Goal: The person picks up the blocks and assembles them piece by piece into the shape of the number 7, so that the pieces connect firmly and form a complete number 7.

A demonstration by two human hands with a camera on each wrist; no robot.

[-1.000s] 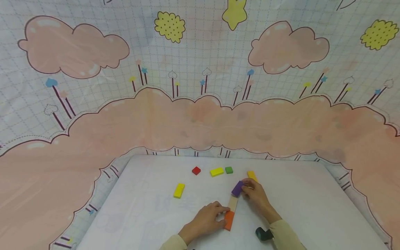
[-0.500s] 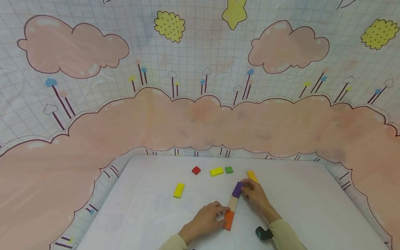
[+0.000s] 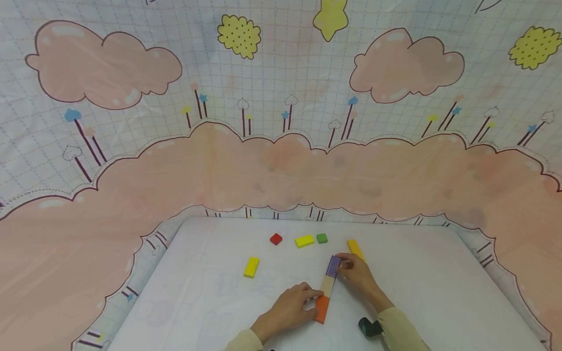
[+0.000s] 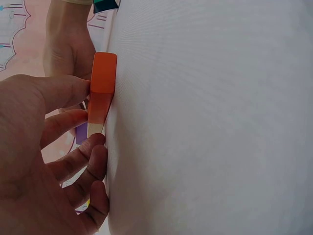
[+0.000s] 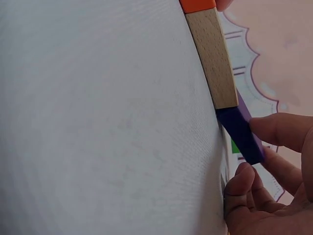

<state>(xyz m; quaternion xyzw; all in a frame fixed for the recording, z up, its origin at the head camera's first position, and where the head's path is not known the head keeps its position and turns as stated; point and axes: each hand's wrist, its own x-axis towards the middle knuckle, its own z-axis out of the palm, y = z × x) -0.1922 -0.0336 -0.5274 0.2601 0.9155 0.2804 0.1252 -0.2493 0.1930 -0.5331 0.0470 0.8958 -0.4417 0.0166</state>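
Note:
Three blocks form a row on the white table: an orange block (image 3: 322,310) nearest, a plain wooden block (image 3: 327,285) in the middle, a purple block (image 3: 333,266) at the far end. My left hand (image 3: 291,307) holds the orange block at its left side, index fingertip by the joint with the wooden one. With thumb and fingers, my right hand (image 3: 357,274) pinches the far part of the purple block. The right wrist view shows the purple block (image 5: 240,134) meeting the end of the wooden block (image 5: 212,58). My left palm hides none of the row.
Beyond the row lie an orange-yellow block (image 3: 355,249), a green block (image 3: 322,238), a yellow block (image 3: 305,241) and a red block (image 3: 275,239). Another yellow block (image 3: 251,267) lies left. A dark green curved piece (image 3: 370,327) sits by my right sleeve.
The purple block has turned in my right hand, from slanting right to nearly in line with the row, and shifted slightly nearer. My left hand and the other blocks stay put.

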